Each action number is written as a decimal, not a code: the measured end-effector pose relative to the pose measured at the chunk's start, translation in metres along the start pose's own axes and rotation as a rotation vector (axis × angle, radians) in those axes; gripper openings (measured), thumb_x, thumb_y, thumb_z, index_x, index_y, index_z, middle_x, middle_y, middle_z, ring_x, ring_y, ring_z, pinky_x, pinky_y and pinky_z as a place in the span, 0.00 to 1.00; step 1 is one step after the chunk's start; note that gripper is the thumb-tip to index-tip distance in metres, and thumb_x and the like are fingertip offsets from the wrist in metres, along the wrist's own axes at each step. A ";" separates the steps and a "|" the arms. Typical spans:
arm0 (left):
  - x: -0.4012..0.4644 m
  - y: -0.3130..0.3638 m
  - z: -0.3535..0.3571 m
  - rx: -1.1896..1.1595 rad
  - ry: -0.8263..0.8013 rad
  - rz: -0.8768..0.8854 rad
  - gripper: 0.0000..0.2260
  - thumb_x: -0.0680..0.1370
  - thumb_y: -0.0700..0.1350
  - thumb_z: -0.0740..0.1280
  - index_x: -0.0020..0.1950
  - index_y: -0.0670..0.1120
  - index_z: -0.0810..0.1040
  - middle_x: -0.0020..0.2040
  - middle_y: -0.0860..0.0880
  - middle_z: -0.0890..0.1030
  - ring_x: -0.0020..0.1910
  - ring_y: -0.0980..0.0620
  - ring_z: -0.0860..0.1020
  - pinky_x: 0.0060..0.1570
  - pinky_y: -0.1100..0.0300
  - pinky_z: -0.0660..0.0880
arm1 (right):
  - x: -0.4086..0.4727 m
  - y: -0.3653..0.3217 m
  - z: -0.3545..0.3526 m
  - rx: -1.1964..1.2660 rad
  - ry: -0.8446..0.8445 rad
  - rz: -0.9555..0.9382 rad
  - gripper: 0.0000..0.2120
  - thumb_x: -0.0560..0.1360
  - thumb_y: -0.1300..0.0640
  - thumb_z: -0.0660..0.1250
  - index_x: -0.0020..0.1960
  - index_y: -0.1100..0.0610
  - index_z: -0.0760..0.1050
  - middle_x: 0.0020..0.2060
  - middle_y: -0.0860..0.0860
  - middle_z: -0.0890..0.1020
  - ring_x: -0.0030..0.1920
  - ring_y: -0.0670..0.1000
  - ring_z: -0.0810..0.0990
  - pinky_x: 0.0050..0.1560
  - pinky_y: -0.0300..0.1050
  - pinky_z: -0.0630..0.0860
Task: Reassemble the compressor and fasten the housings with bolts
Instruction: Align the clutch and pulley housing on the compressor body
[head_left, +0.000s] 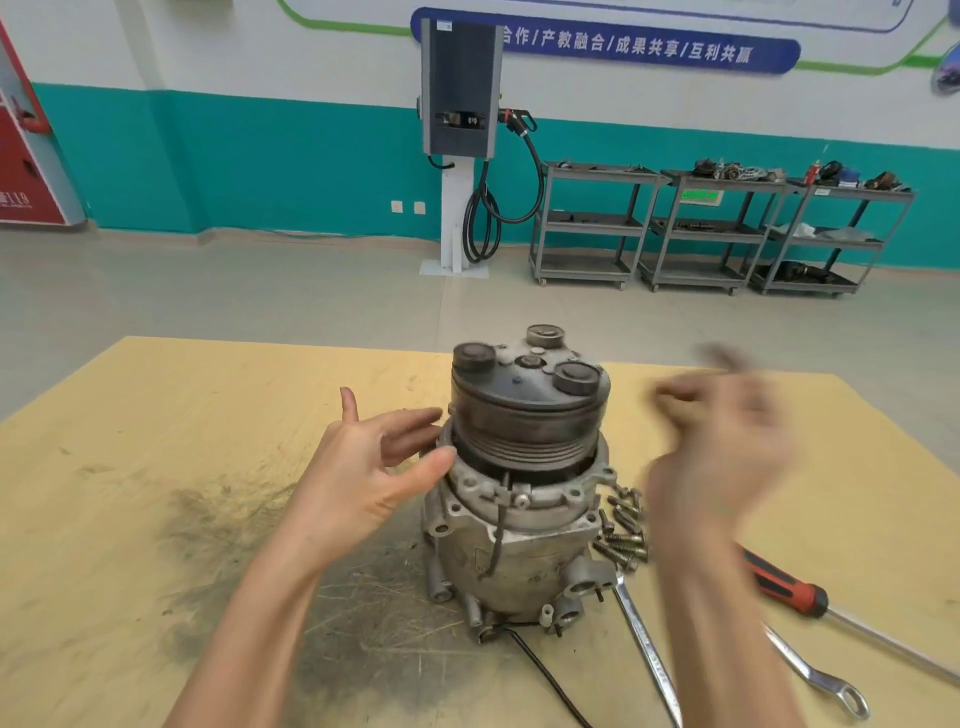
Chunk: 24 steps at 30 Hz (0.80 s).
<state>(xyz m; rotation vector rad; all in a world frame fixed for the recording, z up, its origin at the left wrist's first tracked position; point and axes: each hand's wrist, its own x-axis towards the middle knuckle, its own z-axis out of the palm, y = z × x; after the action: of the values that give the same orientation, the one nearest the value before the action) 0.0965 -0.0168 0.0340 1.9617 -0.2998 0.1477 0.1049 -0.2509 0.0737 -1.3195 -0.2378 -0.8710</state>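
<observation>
Right hand (722, 441) is motion-blurred; its fingers and anything held cannot be made out. Wrenches (649, 654) run off the bottom edge at 5 o'clock; the screwdriver (789, 584) exits right. The table (156, 441) lies bare toward 9 o'clock. The compressor (519, 483) stands upright mid-table. Left hand (374, 462), fingers spread, sits at its 9 o'clock, fingertips at the pulley. Bolts (623, 525) lie at its 3 o'clock.

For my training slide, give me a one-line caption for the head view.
Compressor upright on the table, left hand open beside it, right hand blurred above loose bolts.
</observation>
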 end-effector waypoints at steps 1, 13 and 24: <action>-0.001 0.002 -0.001 -0.011 0.019 0.000 0.43 0.62 0.73 0.70 0.68 0.47 0.75 0.60 0.54 0.82 0.56 0.65 0.80 0.76 0.51 0.31 | 0.026 -0.016 -0.004 0.059 0.065 -0.081 0.09 0.76 0.69 0.61 0.52 0.59 0.75 0.35 0.39 0.82 0.37 0.38 0.80 0.43 0.32 0.75; -0.016 0.062 -0.038 0.072 -0.029 0.093 0.61 0.50 0.84 0.63 0.78 0.57 0.57 0.70 0.65 0.69 0.67 0.63 0.72 0.76 0.50 0.60 | 0.038 -0.055 -0.009 -0.110 -0.353 0.074 0.28 0.77 0.40 0.59 0.71 0.55 0.67 0.56 0.49 0.84 0.59 0.46 0.81 0.62 0.45 0.75; 0.006 0.034 0.018 -0.035 -0.167 0.088 0.47 0.60 0.79 0.66 0.71 0.54 0.65 0.68 0.62 0.74 0.67 0.65 0.72 0.71 0.55 0.68 | -0.003 0.005 -0.001 -0.141 -0.731 0.369 0.60 0.53 0.23 0.71 0.77 0.46 0.56 0.64 0.43 0.75 0.63 0.39 0.76 0.60 0.34 0.74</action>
<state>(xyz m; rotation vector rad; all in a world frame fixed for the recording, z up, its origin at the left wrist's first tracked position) 0.0924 -0.0466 0.0588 1.9303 -0.4949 0.0354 0.1059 -0.2504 0.0681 -1.7103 -0.4862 -0.0678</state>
